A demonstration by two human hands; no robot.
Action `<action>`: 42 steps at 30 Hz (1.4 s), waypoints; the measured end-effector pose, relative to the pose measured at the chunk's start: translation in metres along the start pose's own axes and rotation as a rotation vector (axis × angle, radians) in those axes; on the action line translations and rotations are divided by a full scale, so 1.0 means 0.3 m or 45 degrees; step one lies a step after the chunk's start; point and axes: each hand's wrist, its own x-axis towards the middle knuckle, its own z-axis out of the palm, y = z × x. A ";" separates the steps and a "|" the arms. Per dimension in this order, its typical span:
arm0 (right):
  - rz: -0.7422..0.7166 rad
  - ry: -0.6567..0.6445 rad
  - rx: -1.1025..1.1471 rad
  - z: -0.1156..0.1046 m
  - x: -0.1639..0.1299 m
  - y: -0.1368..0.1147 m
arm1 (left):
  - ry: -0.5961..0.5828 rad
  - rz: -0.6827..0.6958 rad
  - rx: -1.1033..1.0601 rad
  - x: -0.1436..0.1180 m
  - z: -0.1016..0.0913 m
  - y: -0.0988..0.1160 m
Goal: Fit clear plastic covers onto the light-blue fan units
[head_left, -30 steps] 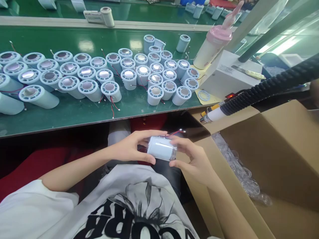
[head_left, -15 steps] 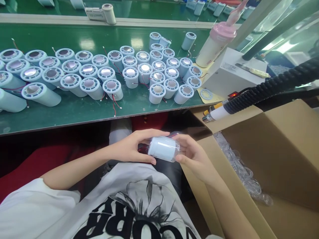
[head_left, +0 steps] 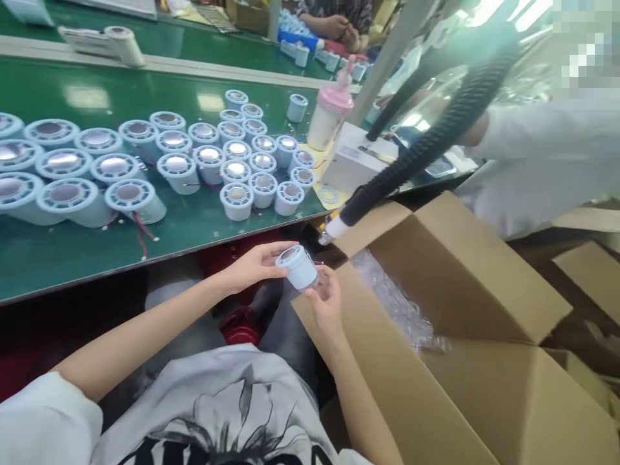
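Above my lap, a light-blue plastic cylinder (head_left: 301,269) is tilted, its ringed end with a dark round centre facing up and left. My left hand (head_left: 258,266) grips that ringed end between thumb and fingers. Around the lower right end, my right hand (head_left: 327,298) is closed, where a clear plastic edge shows around the cylinder. The right fingertips are partly hidden behind it. On the green bench (head_left: 194,242) stand many similar light-blue cylinders (head_left: 237,197), several with thin red wires.
Right of my hands, an open cardboard box (head_left: 460,278) holds clear plastic pieces (head_left: 394,300). A black ribbed hose (head_left: 411,148) crosses above it. A pink-lidded bottle (head_left: 332,113) and a white box-shaped unit (head_left: 356,158) stand on the bench. Another person's white sleeve (head_left: 552,135) is at right.
The view has swung right. The held cylinder has turned from lying sideways to tilted, its ringed end now showing. Both hands still hold it.
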 end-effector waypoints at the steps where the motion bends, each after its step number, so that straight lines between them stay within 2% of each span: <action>1: -0.012 0.051 -0.005 -0.012 0.006 0.018 | -0.016 -0.010 -0.001 0.035 0.001 -0.010; 6: -0.021 0.148 0.023 -0.046 0.047 0.060 | -0.046 -0.078 -0.010 0.131 -0.008 -0.030; 15: -0.013 0.043 0.098 -0.030 0.115 0.041 | 0.075 -0.106 -0.071 0.144 -0.004 0.028; 19: -0.010 -0.051 0.076 -0.034 0.090 0.006 | 0.057 -0.063 0.048 0.100 -0.006 0.048; 24: -0.035 -0.142 -0.005 -0.038 0.030 -0.062 | -0.108 0.046 0.407 -0.012 0.004 0.089; 29: -0.013 -0.163 -0.066 -0.024 0.000 -0.133 | -0.189 0.444 1.083 -0.096 0.026 0.143; 32: -0.011 -0.176 -0.084 -0.017 -0.009 -0.165 | -0.248 0.601 1.324 -0.120 0.027 0.162; 37: -0.005 -0.156 -0.072 -0.021 -0.023 -0.183 | -0.241 0.616 1.431 -0.151 0.026 0.172; 42: 0.169 -0.187 0.106 -0.026 -0.033 -0.169 | -0.318 0.510 1.375 -0.172 0.040 0.190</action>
